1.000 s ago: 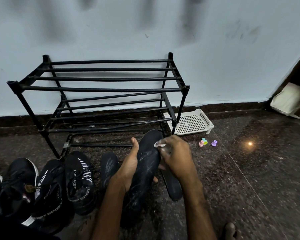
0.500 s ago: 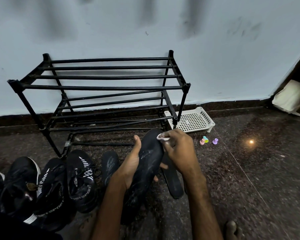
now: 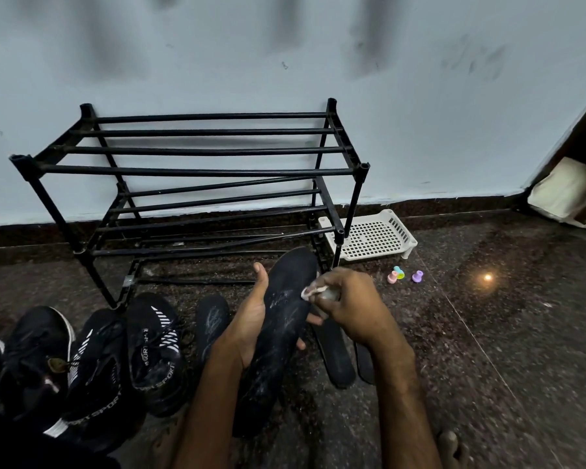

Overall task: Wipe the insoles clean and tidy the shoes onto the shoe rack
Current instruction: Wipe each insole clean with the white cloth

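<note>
My left hand (image 3: 251, 319) holds a long black insole (image 3: 281, 319) from underneath, toe end pointing away, with whitish smears on its surface. My right hand (image 3: 347, 306) pinches a small white wipe (image 3: 313, 292) against the insole's upper half. A second insole (image 3: 213, 319) lies on the floor to the left, and two more insoles (image 3: 335, 353) lie to the right, under my right arm. Black sports shoes (image 3: 156, 350) with white stripes stand in a row at the lower left. The black shoe rack (image 3: 197, 170) stands against the wall with nothing on its bars.
A white perforated plastic tray (image 3: 372, 236) lies right of the rack by the wall. Three small pastel plastic pieces (image 3: 403, 275) sit on the dark stone floor. A pale bag (image 3: 569, 194) lies at the far right. A toe (image 3: 450, 445) shows at the bottom.
My right hand with the wipe has slid from the insole's toe end back down toward its middle. The left hand keeps its hold.
</note>
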A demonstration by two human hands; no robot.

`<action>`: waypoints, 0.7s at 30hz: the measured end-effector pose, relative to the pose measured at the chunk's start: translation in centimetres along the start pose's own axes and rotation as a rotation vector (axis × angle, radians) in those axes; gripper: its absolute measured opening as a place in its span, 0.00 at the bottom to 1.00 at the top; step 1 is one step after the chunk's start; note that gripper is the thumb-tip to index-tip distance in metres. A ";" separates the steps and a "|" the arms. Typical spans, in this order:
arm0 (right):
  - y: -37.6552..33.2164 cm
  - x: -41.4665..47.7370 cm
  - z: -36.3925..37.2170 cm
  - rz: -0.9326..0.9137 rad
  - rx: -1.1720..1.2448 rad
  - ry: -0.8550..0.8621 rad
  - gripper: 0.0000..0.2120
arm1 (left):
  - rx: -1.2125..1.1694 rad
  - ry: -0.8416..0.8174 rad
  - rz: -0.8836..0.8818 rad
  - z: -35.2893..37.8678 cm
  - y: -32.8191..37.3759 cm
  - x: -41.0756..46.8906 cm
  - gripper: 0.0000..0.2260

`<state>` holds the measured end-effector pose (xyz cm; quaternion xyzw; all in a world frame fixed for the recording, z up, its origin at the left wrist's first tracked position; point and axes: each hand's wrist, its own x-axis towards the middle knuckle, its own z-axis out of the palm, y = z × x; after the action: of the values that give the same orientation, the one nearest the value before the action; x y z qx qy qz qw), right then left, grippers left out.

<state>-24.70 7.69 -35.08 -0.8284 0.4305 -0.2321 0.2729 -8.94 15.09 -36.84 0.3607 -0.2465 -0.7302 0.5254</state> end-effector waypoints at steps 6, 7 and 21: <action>-1.3 1.4 0.1 -0.068 -0.013 0.343 0.10 | 0.014 -0.033 -0.033 0.1 -0.1 -0.1 0.40; -1.2 1.2 0.0 -0.063 0.006 0.301 0.09 | 0.008 -0.024 -0.025 0.1 0.0 -0.1 0.40; -1.4 1.2 -0.5 -0.037 -0.025 0.119 0.08 | -0.005 -0.011 -0.029 0.2 -0.2 0.1 0.39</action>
<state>-23.53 7.24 -33.65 -0.8243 0.4333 -0.2808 0.2321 -9.27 15.05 -36.88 0.3592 -0.2423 -0.7402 0.5142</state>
